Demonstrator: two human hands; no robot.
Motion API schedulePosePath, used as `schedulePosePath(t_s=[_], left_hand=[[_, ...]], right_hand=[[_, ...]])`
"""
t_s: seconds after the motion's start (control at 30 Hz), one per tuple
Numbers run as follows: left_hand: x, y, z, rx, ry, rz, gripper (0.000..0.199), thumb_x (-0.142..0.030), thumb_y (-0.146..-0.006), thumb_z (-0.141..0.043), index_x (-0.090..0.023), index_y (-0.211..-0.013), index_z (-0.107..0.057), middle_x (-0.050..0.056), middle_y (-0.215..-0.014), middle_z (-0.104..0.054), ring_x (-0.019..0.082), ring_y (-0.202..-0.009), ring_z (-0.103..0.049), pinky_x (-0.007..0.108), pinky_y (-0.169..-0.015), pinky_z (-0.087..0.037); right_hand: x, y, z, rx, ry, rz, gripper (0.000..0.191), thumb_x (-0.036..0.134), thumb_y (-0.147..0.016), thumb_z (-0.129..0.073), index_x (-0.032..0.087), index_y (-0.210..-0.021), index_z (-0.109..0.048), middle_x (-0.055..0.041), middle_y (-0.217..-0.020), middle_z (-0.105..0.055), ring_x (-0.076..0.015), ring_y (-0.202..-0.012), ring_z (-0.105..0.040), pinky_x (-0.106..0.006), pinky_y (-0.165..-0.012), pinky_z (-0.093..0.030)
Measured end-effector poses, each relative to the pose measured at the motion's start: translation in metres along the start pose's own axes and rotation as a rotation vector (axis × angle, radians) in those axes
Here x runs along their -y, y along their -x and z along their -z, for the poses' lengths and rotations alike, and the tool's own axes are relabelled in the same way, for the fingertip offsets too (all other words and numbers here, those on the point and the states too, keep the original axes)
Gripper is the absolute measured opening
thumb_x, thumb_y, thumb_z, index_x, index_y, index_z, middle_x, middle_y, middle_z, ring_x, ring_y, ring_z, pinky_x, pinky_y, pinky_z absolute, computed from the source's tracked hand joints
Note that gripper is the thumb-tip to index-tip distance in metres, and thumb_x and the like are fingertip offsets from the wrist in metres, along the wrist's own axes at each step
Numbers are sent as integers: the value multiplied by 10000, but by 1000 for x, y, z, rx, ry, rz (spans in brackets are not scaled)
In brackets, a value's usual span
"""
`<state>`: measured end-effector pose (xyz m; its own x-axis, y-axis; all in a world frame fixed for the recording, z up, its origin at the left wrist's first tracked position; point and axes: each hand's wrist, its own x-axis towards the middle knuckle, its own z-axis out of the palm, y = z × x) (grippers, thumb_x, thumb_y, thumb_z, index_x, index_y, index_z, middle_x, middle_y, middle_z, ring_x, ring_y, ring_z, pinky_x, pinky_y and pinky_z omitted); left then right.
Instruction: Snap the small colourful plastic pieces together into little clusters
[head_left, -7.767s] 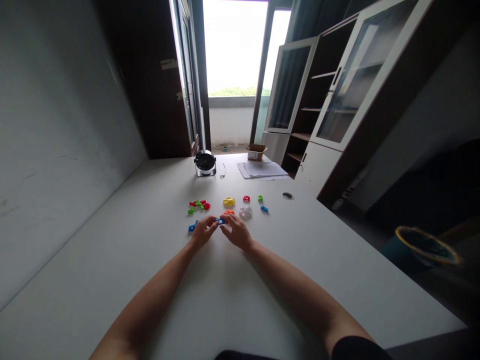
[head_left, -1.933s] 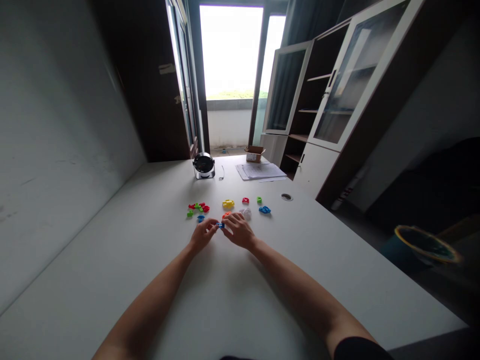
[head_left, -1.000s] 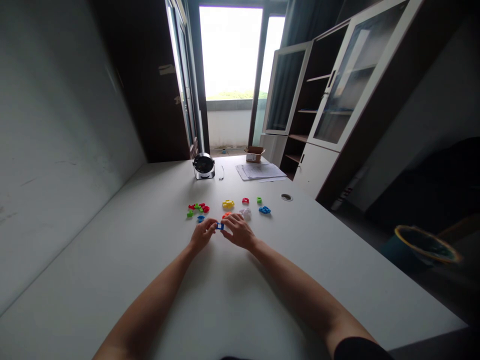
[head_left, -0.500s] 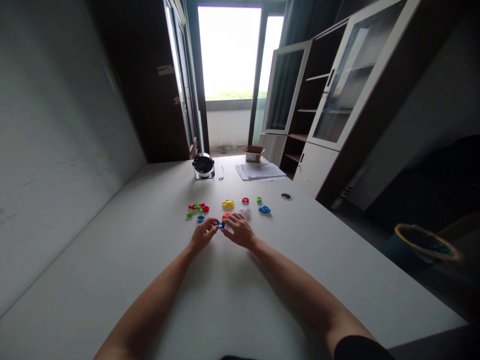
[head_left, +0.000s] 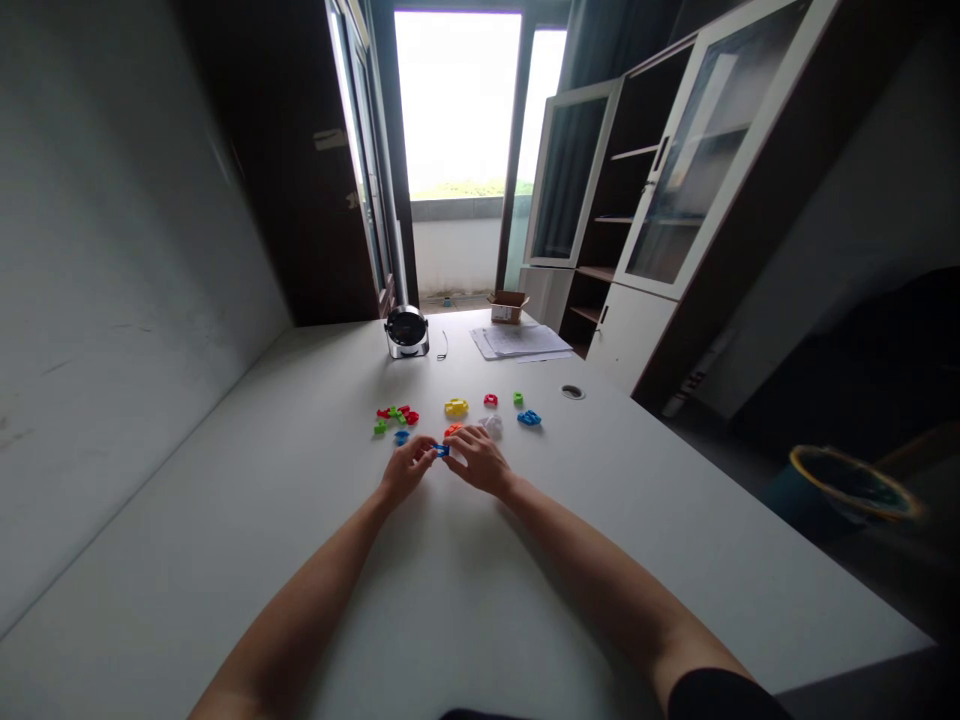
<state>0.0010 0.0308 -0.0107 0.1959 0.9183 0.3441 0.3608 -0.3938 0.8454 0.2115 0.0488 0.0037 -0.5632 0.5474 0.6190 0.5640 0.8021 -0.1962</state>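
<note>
A small blue plastic piece (head_left: 442, 451) is pinched between my two hands, just above the white table (head_left: 450, 620). My left hand (head_left: 407, 467) grips its left end; my right hand (head_left: 478, 460) grips the right end, fingers curled over it. Beyond the right fingers lie an orange piece (head_left: 453, 430), partly covered, and white or clear pieces (head_left: 491, 425). Another blue piece (head_left: 402, 437) rests just past my left hand. Farther off are a yellow piece (head_left: 456, 407), red and green pieces (head_left: 397, 414) in a cluster, and blue pieces (head_left: 529, 418) on the right.
A small round black device (head_left: 406, 330) on a metal stand is at the back left. Papers (head_left: 523, 342) and an open cardboard box (head_left: 508, 307) sit at the far end. The tabletop has a round cable hole (head_left: 573, 393). A wall (head_left: 135, 350) borders the left side.
The blue piece between my fingers has turned slightly, so a different side shows. Both hands stay in nearly the same place, and the other pieces have not moved.
</note>
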Motion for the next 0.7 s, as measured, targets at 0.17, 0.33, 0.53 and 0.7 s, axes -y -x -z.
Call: schedulePosePath(t_s=[0.17, 0.33, 0.53, 0.7], left_hand=[[0, 0, 0, -4, -19, 2, 277, -423, -909, -567, -196, -1038, -659, 43, -866, -696, 154, -710, -632, 268, -658, -506], [-2, 0, 1, 5, -18, -7, 284, -425, -907, -572, -192, -1042, -660, 48, -874, -700, 156, -711, -633, 273, -663, -509], [-4, 1, 2, 2, -18, 4, 278, -425, -895, -588, -198, -1036, -665, 47, -899, -709, 160, -730, -640, 273, -679, -515], [-3, 0, 2, 7, -26, -1, 288, -435, -897, -585, -194, -1035, -665, 48, -892, -708, 159, -722, -640, 274, -678, -515]], right_hand=[[0, 0, 0, 12, -2, 2, 198, 346, -955, -556, 225, -1101, -614, -86, -1100, -658, -250, -1066, -553, -418, -939, -408], [0, 0, 1, 17, -4, -1, 206, 351, -959, -552, 223, -1108, -614, -86, -1107, -656, -250, -1070, -551, -419, -943, -407], [0, 1, 0, 17, -8, 5, 209, 360, -955, -559, 226, -1104, -619, -88, -1106, -656, -251, -1070, -554, -416, -937, -410], [-1, 1, -1, 9, -12, 10, 194, 347, -950, -568, 230, -1094, -623, -86, -1089, -660, -248, -1062, -559, -411, -927, -414]])
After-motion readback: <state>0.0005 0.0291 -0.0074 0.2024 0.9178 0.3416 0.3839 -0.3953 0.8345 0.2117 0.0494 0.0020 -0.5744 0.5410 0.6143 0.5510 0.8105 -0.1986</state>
